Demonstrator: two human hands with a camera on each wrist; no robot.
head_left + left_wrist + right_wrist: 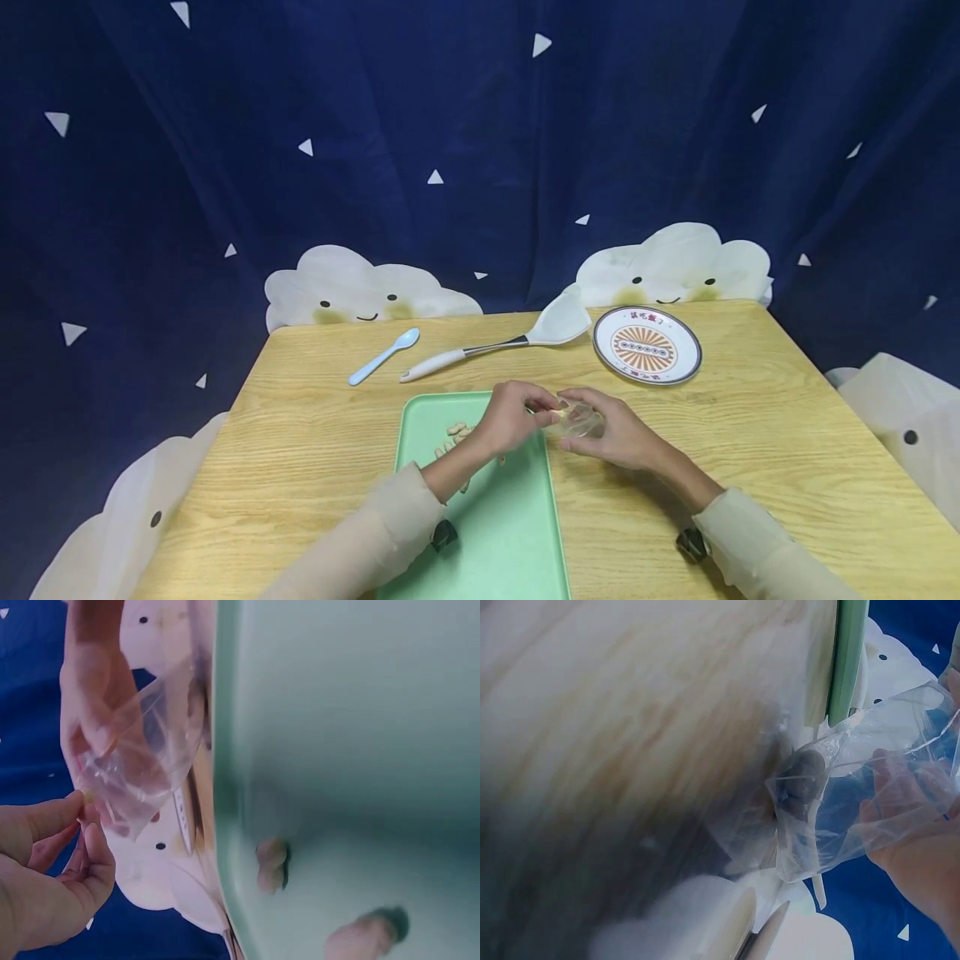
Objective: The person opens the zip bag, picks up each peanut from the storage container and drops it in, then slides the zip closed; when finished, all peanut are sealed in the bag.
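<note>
My right hand (611,429) holds a clear plastic zip bag (581,419) just off the tray's right edge, its fingers curled about the bag's mouth. At that mouth my left hand (513,415) pinches a small yellowish piece, apparently a peanut (87,796), between thumb and fingertips. A dark rounded lump (804,776) shows through the bag's lower end in the right wrist view. Several unshelled peanuts (456,429) lie on the green tray (510,533), partly hidden behind my left forearm. Two of them, one a two-lobed peanut (271,864), appear close up in the left wrist view.
Beyond the tray, a light-blue spoon (384,357) and a white-headed spatula (498,346) lie on the wooden table (300,450). A patterned round plate (647,345) sits at the back right. Behind the table hangs a dark blue curtain (375,125).
</note>
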